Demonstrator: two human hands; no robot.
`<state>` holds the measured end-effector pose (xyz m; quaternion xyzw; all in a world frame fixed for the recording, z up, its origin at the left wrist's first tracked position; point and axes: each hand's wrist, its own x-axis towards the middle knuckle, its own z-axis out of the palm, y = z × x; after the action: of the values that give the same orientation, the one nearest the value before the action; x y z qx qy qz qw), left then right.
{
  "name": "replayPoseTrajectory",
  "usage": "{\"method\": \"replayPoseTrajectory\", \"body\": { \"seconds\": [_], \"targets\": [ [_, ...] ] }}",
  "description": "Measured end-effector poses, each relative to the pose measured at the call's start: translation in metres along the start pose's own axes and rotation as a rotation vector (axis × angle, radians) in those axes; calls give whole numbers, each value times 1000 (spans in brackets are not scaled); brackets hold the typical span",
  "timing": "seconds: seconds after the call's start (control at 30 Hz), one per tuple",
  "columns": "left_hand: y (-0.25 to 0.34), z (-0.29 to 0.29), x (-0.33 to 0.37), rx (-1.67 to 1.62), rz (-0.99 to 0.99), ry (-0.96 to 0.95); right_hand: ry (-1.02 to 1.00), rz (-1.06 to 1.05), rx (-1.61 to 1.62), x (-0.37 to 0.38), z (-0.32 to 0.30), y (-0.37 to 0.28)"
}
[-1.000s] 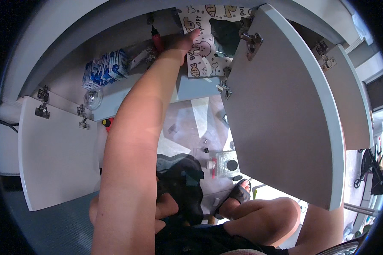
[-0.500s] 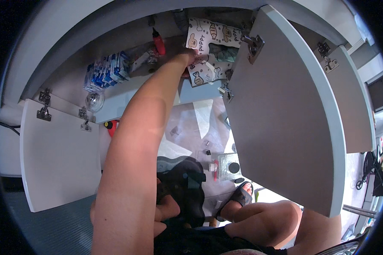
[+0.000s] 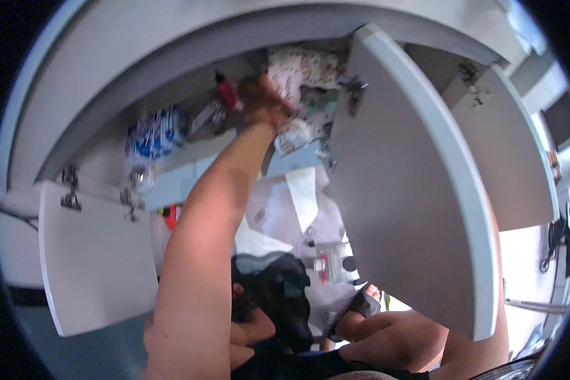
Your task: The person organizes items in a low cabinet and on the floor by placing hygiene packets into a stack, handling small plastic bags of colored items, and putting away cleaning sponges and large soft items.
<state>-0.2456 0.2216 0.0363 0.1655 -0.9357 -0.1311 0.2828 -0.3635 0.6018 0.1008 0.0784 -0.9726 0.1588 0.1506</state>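
Observation:
My left hand (image 3: 269,107) is reaching into a low open cabinet, beside the left edge of a white box (image 3: 285,73) printed with cartoon dogs, bones and fish. Motion blurs the hand, but its fingers look spread, with nothing visible in them. Something green (image 3: 323,101) shows through the cut-out in the box's front. Left of the hand stands a red bottle (image 3: 227,94) with a dark pointed tip. My right hand is out of sight; a strip of skin shows past the outer edge of the large open door (image 3: 411,171).
Blue-and-white packets (image 3: 155,136) and a clear round container (image 3: 142,178) sit on the left of the cabinet. A smaller open door (image 3: 98,253) hangs at left. On the floor lie a clear tray (image 3: 337,261) and a red-and-yellow item (image 3: 169,216). My sandalled foot (image 3: 364,301) is near them.
My left hand has shifted from gripping the front edge of the printed box to spread fingers beside it. The whole view has tilted slightly and blurred.

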Motion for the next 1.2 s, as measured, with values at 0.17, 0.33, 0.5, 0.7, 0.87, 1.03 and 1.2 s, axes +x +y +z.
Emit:
{"method": "replayPoseTrajectory", "body": {
  "seconds": [0.17,0.33,0.5,0.7,0.87,1.03,1.2],
  "targets": [
    [-43,-9,11,179,645,-84,-121,48,62,-18,9,-62],
    [3,2,29,-100,489,-711,91,-59,54,-9,12,-31],
    [-50,2,31,-623,368,-901,88,-133,292,-35,-11,-66],
    [31,-57,-35,-204,293,-738,-161,17,178,-60,-4,-50],
    [62,-84,-42,-473,57,-752,-176,8,174,-33,-26,-51],
    [-7,-44,-40,-577,195,-366,-133,-32,293,-33,-44,-85],
    [-2,-41,-44,-1059,-307,-560,310,-390,257,-16,-10,-73]
  ]
}}
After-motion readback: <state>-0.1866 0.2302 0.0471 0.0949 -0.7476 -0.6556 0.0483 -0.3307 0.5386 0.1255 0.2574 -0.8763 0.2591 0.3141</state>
